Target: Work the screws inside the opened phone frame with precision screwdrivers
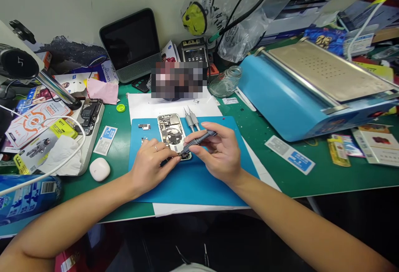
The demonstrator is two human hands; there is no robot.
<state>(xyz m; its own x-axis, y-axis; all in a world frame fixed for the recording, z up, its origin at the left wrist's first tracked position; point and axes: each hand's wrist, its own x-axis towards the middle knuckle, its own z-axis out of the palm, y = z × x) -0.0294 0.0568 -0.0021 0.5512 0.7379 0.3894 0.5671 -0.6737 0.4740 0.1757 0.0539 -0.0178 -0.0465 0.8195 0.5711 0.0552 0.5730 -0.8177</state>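
An opened phone housing lies on the blue work mat, its inner parts exposed. My right hand grips a dark grey screwdriver between thumb and fingers, slanted down to the left. Its tip is at the bottom end of the phone. My left hand is closed at the phone's lower left corner, thumb and index finger near the screwdriver tip; the fingers partly hide that corner. Two more grey pen-like tools lie right of the phone, thin tips pointing away. A small phone part rests left of it.
A blue machine with a metal plate fills the right. At the back stand a screen device and a glass jar. A white earbud case, another opened phone and boxes lie left.
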